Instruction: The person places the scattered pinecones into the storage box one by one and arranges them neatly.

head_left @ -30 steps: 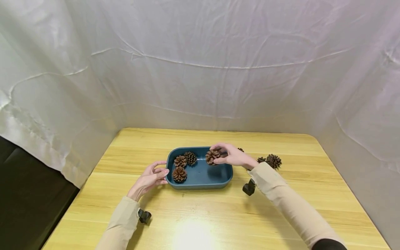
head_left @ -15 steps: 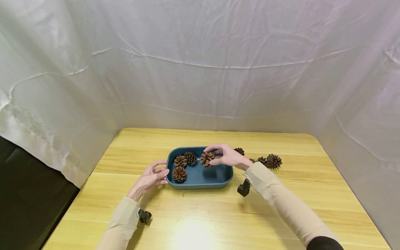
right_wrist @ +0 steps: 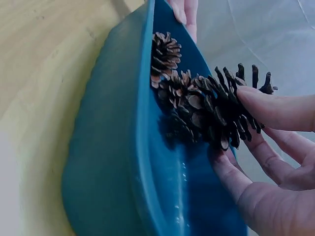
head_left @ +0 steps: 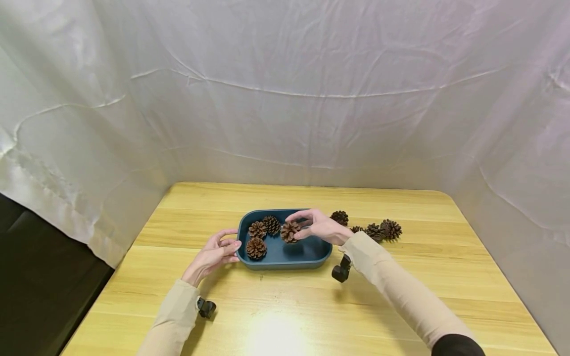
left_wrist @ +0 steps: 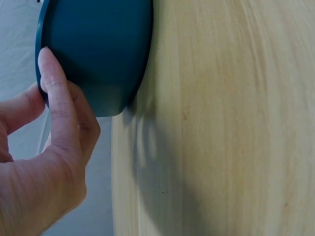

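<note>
A dark blue, rounded rectangular bin (head_left: 285,266) stands on the wooden table. My left hand (head_left: 216,253) grips its left end, thumb at the rim and fingers against the outer wall; the left wrist view shows that hand (left_wrist: 59,132) pinching the edge. Between the thumb and fingers of my right hand (head_left: 322,227) is a brown pine cone (head_left: 290,232), held over the middle of the bin. In the right wrist view the held pine cone (right_wrist: 221,108) overlaps the others behind it. Three pine cones (head_left: 256,248) lie at the bin's left end.
Several more pine cones (head_left: 391,229) lie on the table right of the bin, one pine cone (head_left: 340,218) close behind my right wrist. Pale curtains (head_left: 311,123) hang around the table (head_left: 276,301). A dark surface (head_left: 40,277) is at the far left.
My right hand has moved left and slightly nearer with its pine cone, toward those in the bin. More cones on the table now show behind the wrist. The left hand has stayed put.
</note>
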The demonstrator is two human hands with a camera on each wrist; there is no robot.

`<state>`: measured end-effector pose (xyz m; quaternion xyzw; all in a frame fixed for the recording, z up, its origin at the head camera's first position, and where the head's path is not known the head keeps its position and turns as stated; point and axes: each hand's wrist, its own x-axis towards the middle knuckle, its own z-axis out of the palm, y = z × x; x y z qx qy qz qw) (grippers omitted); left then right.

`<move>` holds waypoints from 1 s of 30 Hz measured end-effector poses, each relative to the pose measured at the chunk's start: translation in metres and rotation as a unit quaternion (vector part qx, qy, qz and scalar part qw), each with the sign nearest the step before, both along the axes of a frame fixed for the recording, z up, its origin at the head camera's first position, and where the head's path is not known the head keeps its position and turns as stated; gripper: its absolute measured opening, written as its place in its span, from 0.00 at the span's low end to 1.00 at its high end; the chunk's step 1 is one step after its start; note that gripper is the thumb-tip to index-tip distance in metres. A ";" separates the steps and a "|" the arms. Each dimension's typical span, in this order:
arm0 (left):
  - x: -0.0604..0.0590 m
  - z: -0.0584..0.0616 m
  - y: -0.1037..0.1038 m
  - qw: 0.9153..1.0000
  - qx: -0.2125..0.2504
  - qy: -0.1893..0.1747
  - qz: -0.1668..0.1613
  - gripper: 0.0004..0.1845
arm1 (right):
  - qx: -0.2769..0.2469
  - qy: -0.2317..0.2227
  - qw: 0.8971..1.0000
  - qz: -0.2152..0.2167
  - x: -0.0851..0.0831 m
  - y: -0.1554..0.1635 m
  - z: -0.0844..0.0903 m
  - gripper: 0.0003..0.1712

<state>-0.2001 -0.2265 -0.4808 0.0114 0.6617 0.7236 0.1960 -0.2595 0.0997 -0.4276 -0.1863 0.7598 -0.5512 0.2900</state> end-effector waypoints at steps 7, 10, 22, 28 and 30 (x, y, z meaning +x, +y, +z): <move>0.000 0.000 0.001 1.000 -0.004 -0.004 0.002 0.30 | -0.084 -0.079 0.993 -0.019 0.002 -0.008 -0.008 0.32; 0.000 0.001 0.001 1.000 -0.004 -0.003 0.001 0.30 | -0.106 -0.098 0.989 -0.026 0.003 -0.011 -0.012 0.32; -0.001 0.000 0.000 1.000 -0.008 -0.002 0.006 0.30 | -0.105 -0.136 0.984 -0.053 0.005 -0.019 -0.018 0.30; 0.000 0.000 -0.001 1.000 -0.003 0.001 -0.001 0.31 | -0.099 -0.138 0.984 -0.053 0.006 -0.025 -0.025 0.30; 0.001 0.001 -0.002 1.000 0.002 0.002 -0.002 0.31 | -0.103 -0.140 0.983 -0.058 0.007 -0.028 -0.026 0.31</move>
